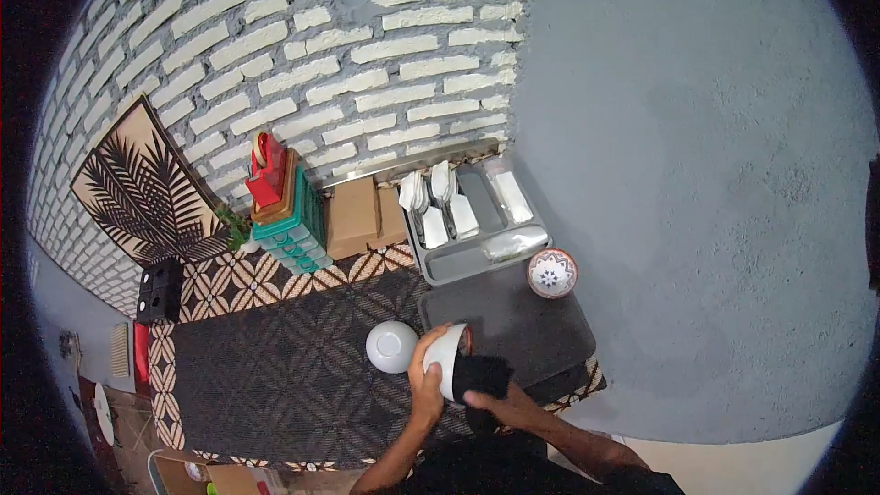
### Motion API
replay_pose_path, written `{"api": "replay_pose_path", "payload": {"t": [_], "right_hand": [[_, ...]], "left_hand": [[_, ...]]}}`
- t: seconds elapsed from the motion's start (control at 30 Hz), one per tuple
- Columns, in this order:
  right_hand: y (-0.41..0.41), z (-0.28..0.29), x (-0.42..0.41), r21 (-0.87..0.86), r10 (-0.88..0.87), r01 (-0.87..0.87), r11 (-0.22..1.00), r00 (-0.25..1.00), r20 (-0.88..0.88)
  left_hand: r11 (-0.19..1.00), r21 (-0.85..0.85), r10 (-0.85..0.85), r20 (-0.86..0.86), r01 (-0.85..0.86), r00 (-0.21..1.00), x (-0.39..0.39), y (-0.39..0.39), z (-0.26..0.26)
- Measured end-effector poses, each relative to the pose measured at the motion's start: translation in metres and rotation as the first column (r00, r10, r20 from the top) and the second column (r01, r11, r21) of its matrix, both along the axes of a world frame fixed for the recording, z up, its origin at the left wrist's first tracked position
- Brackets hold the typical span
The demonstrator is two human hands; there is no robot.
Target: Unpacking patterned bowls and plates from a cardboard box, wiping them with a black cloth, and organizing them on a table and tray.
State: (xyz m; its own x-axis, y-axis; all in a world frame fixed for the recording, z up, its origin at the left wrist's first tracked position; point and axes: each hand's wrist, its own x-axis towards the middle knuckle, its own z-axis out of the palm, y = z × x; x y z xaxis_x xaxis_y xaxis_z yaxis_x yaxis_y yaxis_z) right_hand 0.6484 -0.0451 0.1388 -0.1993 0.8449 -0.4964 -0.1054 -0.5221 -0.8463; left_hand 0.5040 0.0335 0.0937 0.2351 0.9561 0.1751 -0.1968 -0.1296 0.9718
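My left hand (426,379) grips a white bowl (443,356) by its outside, the bowl tipped on its side with its mouth facing right. A black cloth (481,378) is bunched in my right hand (505,407) and pressed at the bowl's opening, hiding much of the inside. Just left of my left hand, another white bowl (390,347) lies upside down on the dark patterned table mat (289,364). Beyond my hands, a bowl with a patterned interior (552,273) sits upright at the far right corner of a dark grey tray (529,330).
A grey cutlery tray (447,268) holds wrapped utensils at the back. Left of it stand cardboard boxes (354,216) and a teal drawer unit (292,240) topped by a red tape dispenser (268,175). A grey wall (687,185) borders the right side. An open carton (185,471) sits low at left.
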Motion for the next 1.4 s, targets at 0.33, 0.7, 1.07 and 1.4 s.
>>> {"api": "replay_pose_path", "payload": {"t": [0.33,0.7,1.07,1.4], "right_hand": [[0.013,-0.009,-0.020,0.419,-0.137,-0.524,0.741,0.493,0.859],[-0.004,-0.065,0.052,0.165,-0.512,0.488,0.857,0.843,0.164],[0.027,-0.013,0.005,0.145,-0.346,0.539,0.829,0.700,-0.625],[0.024,0.006,0.007,-0.091,-0.356,0.347,0.934,0.926,-0.124]], "left_hand": [[0.943,0.330,0.055,0.003,-0.053,0.998,0.001,0.016,0.011],[0.853,-0.522,0.415,0.691,0.010,0.592,-0.026,0.023,-0.003],[0.898,-0.395,0.096,0.608,0.195,0.788,-0.003,0.001,-0.013],[0.901,-0.294,-0.044,0.669,0.319,0.742,0.003,-0.009,-0.017]]}}
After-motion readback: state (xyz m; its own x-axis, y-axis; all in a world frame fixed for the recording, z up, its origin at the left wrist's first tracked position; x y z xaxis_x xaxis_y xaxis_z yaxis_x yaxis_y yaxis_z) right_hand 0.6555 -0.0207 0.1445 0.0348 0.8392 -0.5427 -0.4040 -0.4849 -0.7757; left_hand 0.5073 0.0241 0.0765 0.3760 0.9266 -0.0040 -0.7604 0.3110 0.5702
